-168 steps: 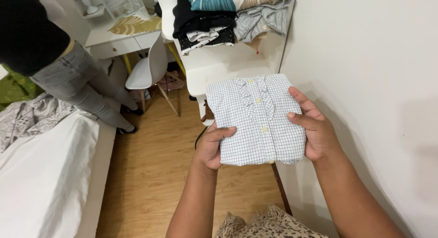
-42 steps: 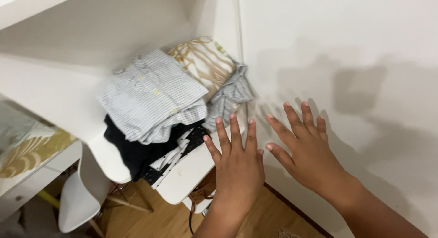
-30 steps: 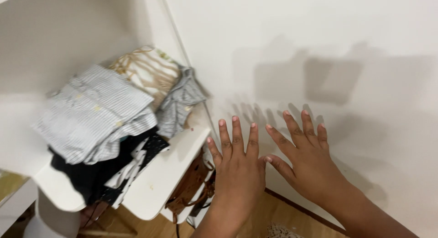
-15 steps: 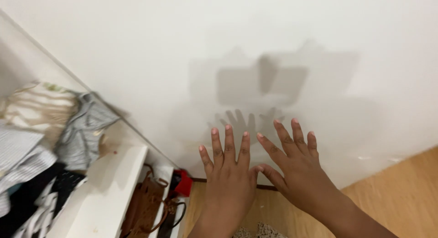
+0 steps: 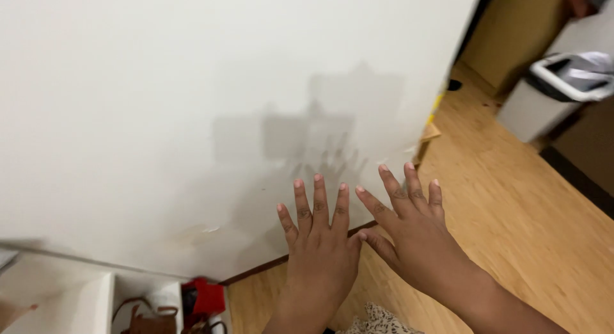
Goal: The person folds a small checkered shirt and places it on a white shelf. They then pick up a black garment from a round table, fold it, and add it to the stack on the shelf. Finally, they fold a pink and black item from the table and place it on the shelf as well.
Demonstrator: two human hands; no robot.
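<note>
Bare and empty, the left hand [image 5: 323,254] and the right hand [image 5: 416,235] are held out flat side by side, fingers spread, thumbs nearly meeting, backs toward the camera. Just beyond them stands a white wall [image 5: 192,103] carrying their shadow. Wooden floor [image 5: 511,225] runs below. A brown bag [image 5: 144,311] and something red [image 5: 204,299] lie at lower left; a white bin [image 5: 550,91] sits far right.

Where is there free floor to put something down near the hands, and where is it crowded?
The wooden floor is bare to the right of the right hand, between the white wall and the white bin. It is crowded at lower left: beside the left hand, a red bag and a brown bag fill the corner by the white shelf.
</note>
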